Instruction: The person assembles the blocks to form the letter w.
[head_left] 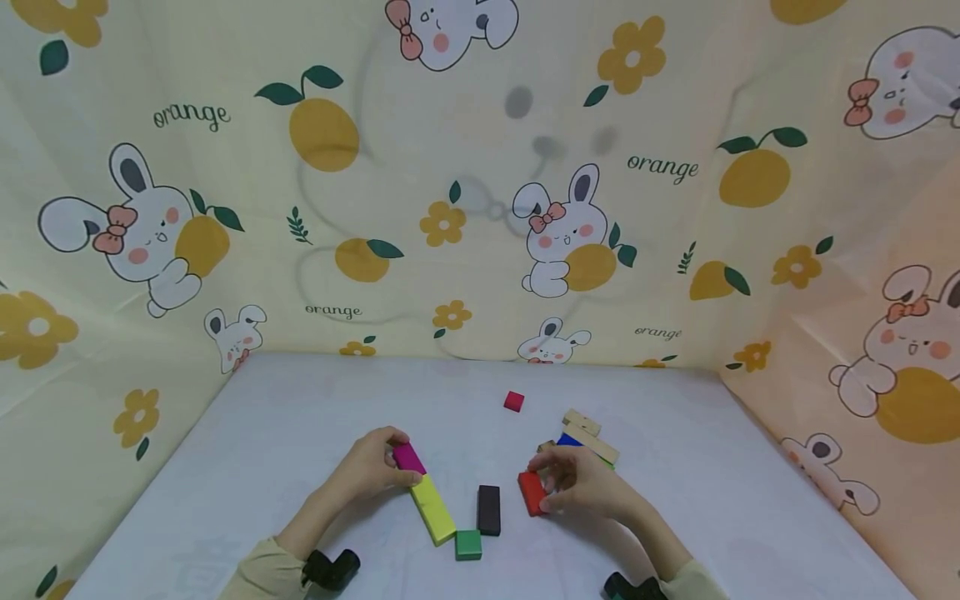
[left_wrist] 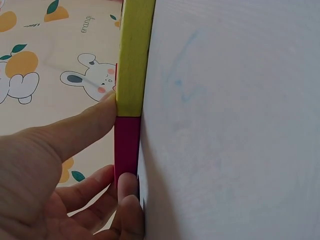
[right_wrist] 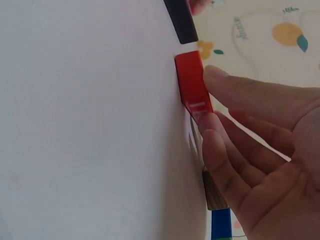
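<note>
My left hand (head_left: 371,462) pinches the magenta block (head_left: 408,458) lengthwise, fingers at its far end and thumb by its seam with the yellow block (head_left: 432,510). In the left wrist view the magenta block (left_wrist: 128,145) and yellow block (left_wrist: 135,60) meet end to end. A green block (head_left: 468,546) touches the yellow one's near end. Beside it stands a black block (head_left: 489,510). To the right, my right hand (head_left: 588,483) holds a red block (head_left: 531,493) between thumb and fingers; in the right wrist view this red block (right_wrist: 192,80) lies on the white surface.
Behind my right hand lie several blocks: a plain wooden one (head_left: 592,444), another wooden one (head_left: 582,421), and a partly hidden blue one (head_left: 569,440). A small red cube (head_left: 513,402) sits farther back. Patterned cloth (head_left: 480,275) walls in the white table (head_left: 315,392).
</note>
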